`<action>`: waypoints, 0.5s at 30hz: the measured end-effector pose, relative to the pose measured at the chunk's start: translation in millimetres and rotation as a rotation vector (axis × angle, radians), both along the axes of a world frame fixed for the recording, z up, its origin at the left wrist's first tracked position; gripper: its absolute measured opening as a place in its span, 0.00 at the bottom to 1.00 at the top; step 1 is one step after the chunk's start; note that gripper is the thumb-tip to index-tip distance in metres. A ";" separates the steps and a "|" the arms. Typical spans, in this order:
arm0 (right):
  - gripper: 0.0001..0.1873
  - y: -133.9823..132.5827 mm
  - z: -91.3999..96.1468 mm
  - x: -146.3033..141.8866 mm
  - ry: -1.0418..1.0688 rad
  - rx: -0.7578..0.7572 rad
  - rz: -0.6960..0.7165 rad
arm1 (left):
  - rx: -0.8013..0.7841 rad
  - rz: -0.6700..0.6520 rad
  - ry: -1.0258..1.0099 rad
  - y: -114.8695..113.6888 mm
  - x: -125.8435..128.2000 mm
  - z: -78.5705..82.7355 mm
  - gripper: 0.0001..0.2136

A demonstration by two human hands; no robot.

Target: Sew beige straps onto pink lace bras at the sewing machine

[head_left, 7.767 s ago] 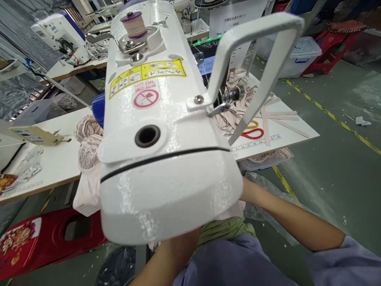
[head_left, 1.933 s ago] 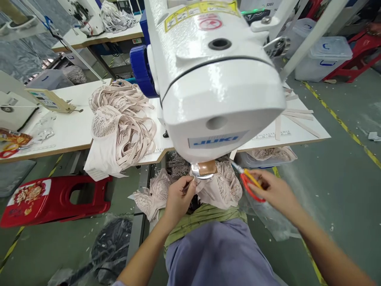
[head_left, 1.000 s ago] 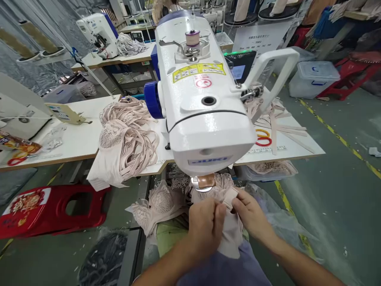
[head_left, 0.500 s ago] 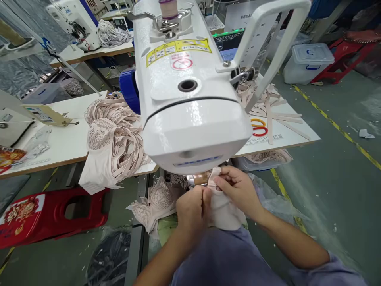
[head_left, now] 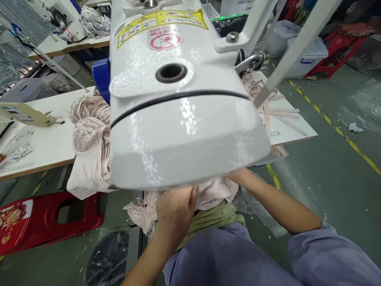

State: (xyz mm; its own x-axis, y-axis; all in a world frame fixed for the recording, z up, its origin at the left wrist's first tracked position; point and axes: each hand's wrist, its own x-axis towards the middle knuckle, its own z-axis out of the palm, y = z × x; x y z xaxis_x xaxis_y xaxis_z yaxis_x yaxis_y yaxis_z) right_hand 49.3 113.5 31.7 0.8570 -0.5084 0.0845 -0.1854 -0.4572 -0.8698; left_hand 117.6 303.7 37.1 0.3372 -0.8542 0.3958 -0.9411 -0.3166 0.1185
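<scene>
A big white sewing machine head [head_left: 178, 115] fills the middle of the view. Under its front edge lies pale pink lace fabric [head_left: 214, 192]. My left hand [head_left: 175, 208] reaches up beneath the machine with its fingers curled on that fabric; the fingertips are partly hidden. My right hand is hidden under the machine; only its forearm [head_left: 274, 202] shows, running in from the right. A green cloth [head_left: 214, 220] lies over my lap below the fabric.
A heap of pink lace garments and straps [head_left: 89, 139] hangs off the white table [head_left: 38, 147] at left. Pink strips [head_left: 282, 115] lie on the table at right. A red stool [head_left: 50, 218] stands on the floor at lower left. Plastic bins [head_left: 303, 55] sit at far right.
My head has dropped closer to the machine, which now covers the work. Both hands moved forward under the machine with the pink fabric; the right hand is no longer visible.
</scene>
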 end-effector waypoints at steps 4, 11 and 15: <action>0.05 0.2 2.0 2.9 0.009 -0.029 0.016 | -0.012 -0.005 0.014 1.0 3.0 -1.7 0.16; 0.07 1.4 4.1 0.5 0.018 -0.033 0.021 | 0.018 0.016 0.112 3.3 1.1 -4.6 0.16; 0.07 1.7 4.4 0.5 0.013 -0.029 0.022 | 0.024 0.027 0.166 4.4 0.5 -6.3 0.16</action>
